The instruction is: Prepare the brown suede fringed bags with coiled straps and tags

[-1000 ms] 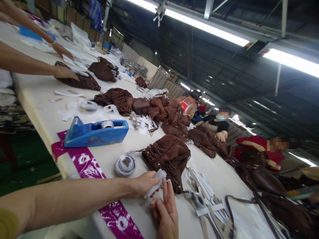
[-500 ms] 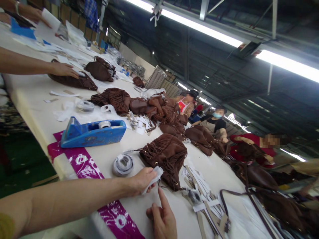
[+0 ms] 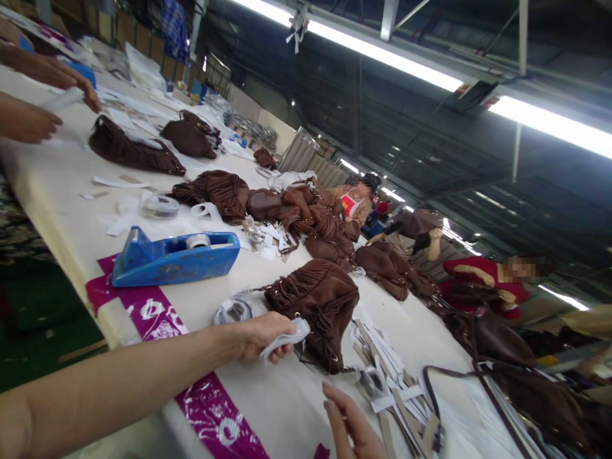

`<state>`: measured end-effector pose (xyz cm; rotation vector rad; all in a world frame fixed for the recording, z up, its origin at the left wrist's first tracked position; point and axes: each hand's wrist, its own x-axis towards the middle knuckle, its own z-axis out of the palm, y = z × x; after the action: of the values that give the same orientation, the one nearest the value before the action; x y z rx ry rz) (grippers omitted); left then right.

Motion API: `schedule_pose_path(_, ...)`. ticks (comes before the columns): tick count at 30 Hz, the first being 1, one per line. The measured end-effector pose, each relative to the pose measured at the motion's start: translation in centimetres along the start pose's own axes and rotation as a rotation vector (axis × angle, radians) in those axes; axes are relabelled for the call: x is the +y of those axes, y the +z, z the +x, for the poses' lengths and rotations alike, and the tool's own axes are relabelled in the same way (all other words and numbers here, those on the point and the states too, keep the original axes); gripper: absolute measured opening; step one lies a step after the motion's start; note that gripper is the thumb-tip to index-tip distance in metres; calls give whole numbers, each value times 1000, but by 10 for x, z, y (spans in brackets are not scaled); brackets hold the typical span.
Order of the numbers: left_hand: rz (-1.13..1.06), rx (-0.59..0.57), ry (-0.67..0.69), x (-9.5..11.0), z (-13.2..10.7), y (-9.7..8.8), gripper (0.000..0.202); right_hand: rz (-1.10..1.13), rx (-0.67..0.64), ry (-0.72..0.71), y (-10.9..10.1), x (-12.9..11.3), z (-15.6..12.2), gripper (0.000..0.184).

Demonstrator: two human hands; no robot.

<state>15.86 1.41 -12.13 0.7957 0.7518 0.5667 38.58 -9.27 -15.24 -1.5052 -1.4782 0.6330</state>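
Observation:
My left hand [image 3: 265, 338] is closed around a folded white strip of thin wrapping material [image 3: 287, 339], beside a brown fringed handbag [image 3: 318, 306] lying on the table. The bag's near edge is just past my fingers. A coil wrapped in whitish material [image 3: 233, 311] lies behind my left wrist and joins the bag by a thin strap. At the bottom edge my right hand [image 3: 356, 424] is partly in view, fingers stretched out and apart, holding nothing I can see. A small purple piece [image 3: 322, 452] shows beside it.
A blue tape dispenser [image 3: 176, 258] stands on a purple printed plastic strip [image 3: 208, 408]. Loose paper and card strips [image 3: 401, 395] lie to the right, and more brown bags [image 3: 296, 210] are piled behind. Co-workers' hands [image 3: 48, 76] reach in at upper left.
My right hand has moved down and right, away from my left hand. My left hand keeps the white strip, shifted slightly left. At upper left a co-worker's hand has left a brown bag.

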Motion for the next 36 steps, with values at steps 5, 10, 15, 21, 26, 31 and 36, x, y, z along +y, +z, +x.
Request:
schedule_pose_path(5, 48, -1, 25, -2, -1, 3, 14, 301, -62, 276, 26, -32, 32, 48)
schedule_pose_path(10, 57, -13, 36, -1, -2, 3, 13, 495, -238, 362, 52, -49, 46, 49)
schedule_pose_path(15, 50, -4, 44, 0, -2, 4, 18, 653, -272, 496, 52, -52, 44, 40)
schedule_pose_path(21, 162, -28, 24, -3, -4, 7, 20, 612, -317, 576, 62, -42, 47, 43)
schedule_pose_path(26, 391, -2, 129, -12, -6, 5, 23, 505, -300, 541, 76, -41, 51, 40)
schedule_pose_path(31, 394, -64, 137, -18, -6, 2, 30, 447, -237, 511, 79, -36, 48, 46)
schedule_pose_path(36, 339, -40, 76, -25, 1, 1, 32, 632, -290, 552, 78, -37, 47, 28)
